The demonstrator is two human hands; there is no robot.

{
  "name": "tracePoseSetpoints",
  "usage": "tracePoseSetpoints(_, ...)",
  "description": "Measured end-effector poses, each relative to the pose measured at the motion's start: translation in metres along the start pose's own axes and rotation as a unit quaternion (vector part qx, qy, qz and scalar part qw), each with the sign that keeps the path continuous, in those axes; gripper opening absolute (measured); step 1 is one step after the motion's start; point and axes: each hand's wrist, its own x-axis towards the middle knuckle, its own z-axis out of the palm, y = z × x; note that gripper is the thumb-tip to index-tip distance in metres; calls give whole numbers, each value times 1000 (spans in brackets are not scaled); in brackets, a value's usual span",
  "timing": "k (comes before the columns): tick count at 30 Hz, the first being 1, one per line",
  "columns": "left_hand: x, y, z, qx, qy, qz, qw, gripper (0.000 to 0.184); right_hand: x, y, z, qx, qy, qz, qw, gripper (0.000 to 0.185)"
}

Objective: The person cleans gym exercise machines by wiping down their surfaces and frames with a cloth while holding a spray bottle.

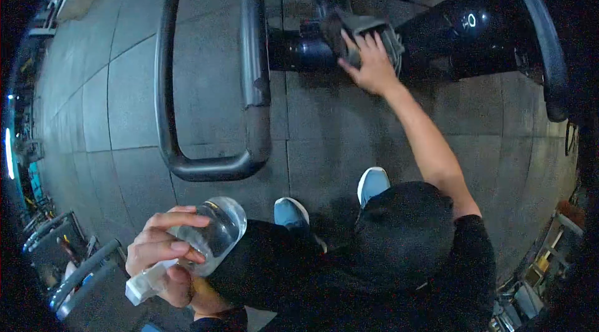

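Observation:
My left hand [165, 248] is wrapped round a clear spray bottle [221, 226] with a white spray head [146, 283], low at the left. The bottle lies tilted, its base toward the upper right. My right hand [374, 67] is stretched forward and presses on a dark grey cloth [390, 39], its fingers spread over it. Under and beside the cloth is a glossy black machine frame [302, 49], part of which the cloth and hand hide.
A thick black looped bar [253, 51] stands left of the cloth. A glossy black machine part [465, 26] and a curved bar [543, 26] are at the right. Two blue-grey shoes [291, 212] rest on dark floor tiles [137, 89]. Racks line the left edge.

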Motion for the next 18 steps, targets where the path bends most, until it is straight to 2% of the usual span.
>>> tracePoseSetpoints(3, 9, 1, 2, 14, -27, -31, 999, 31, 18, 17, 7, 20, 12, 23, 999, 72)
tracePoseSetpoints(5, 11, 5, 2, 46, -43, -38, 997, 33, 22, 10, 8, -11, 77, 30, 997, 70)
tracePoseSetpoints(6, 11, 6, 1, 48, -40, -40, 997, 33, 18, 1, 9, -9, 77, 27, 997, 70)
tracePoseSetpoints(8, 10, 7, -3, 31, -70, -44, 996, 33, 0, -25, 12, 8, 58, 18, 998, 69)
tracePoseSetpoints(12, 9, 9, 0, 20, -80, -48, 995, 32, -3, -72, 22, 64, -48, -142, 987, 71)
tracePoseSetpoints(16, 12, 9, 3, 30, -88, -32, 995, 34, 42, -62, 31, 139, -48, -146, 978, 69)
tracePoseSetpoints(18, 16, 13, 7, 34, -87, -42, 995, 34, 65, -48, 31, 134, -55, -80, 986, 66)
